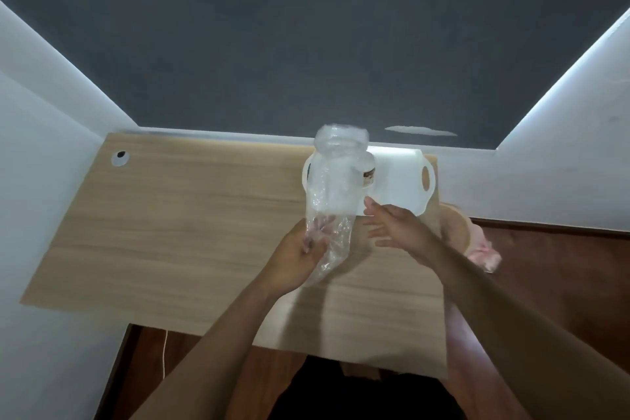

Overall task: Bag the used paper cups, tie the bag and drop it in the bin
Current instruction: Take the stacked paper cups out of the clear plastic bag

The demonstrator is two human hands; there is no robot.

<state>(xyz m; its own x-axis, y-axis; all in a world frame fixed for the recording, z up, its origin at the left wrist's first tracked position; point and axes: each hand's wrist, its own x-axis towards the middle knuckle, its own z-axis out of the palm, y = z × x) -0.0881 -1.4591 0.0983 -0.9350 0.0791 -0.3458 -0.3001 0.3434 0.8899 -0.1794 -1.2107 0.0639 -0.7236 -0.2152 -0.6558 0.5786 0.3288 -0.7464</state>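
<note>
Light wood counter [170, 215], seen from above; dark wall behind it at 12 o'clock.

Left hand [300, 256]: fingers curled round the lower end of a clear plastic bag [332, 187], gripping it; the crumpled tail of the bag hangs below the hand toward 6 o'clock; the rest rises toward 12 o'clock, puffed out at the top.

Right hand [392, 225]: spread wide, fingers straight, holding nothing; at the bag's 3 o'clock, just beside it; cannot tell whether the thumb tip touches the plastic.

Paper cup [368, 176]: white with a brown band, only partly seen at the bag's right edge; cannot tell whether it is inside the bag or behind it; it is over the white handled tray [399, 181], which lies on the counter at 1 o'clock.

Bin [455, 225]: off the counter's right edge at 3 o'clock, partly hidden by the right forearm; pink liner [485, 254] bunched at its rim.

Round cable hole [120, 157] in the counter at 10 o'clock.
</note>
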